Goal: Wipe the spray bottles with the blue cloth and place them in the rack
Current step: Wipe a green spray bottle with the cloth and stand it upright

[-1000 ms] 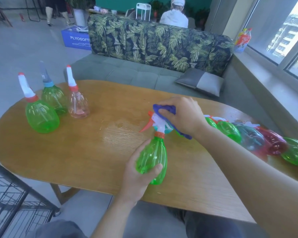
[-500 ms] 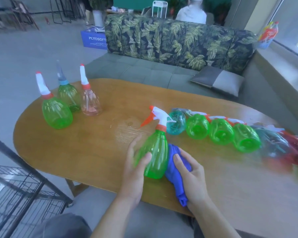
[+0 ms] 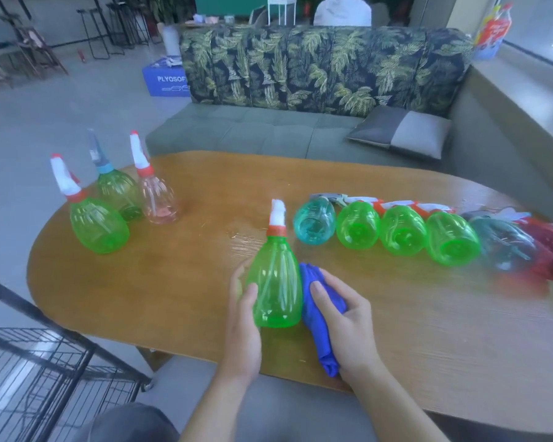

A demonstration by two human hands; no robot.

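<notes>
Wire rack [image 3: 45,371] sits way off lower-left past the table [image 3: 173,282] edge, while the green bottle [image 3: 276,282] stands upright near the front, left hand [image 3: 241,323] curled round it and nearer the rack, right hand [image 3: 342,323] pressing the bunched blue cloth [image 3: 313,311] against its right side.

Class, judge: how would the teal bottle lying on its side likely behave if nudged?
The teal bottle would probably roll: it lies on its round side. It looks empty, so likely light. Its neighbour, the green bottle, might block it rightward.
</notes>
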